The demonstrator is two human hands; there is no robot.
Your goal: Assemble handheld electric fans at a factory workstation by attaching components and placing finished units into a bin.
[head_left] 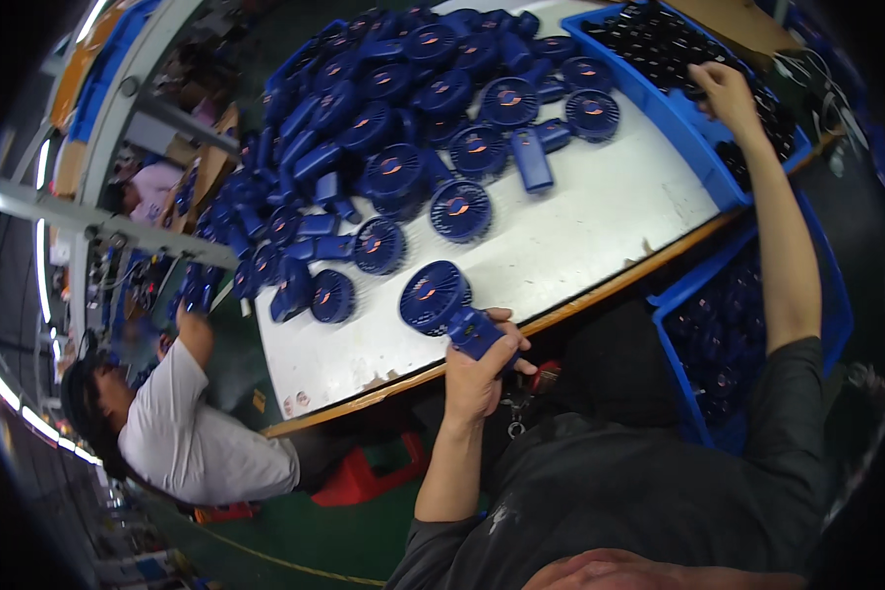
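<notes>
While the left hand [477, 374] gripped a blue fan [447, 307], the right hand [726, 92] was over black parts [649, 44]. We couldn't confirm its hold.

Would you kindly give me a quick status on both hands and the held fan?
Left hand gripping blue fan by its handle. Right hand at blue bin of black parts, grasp unclear. Piled fans beyond, none blocking.
</notes>
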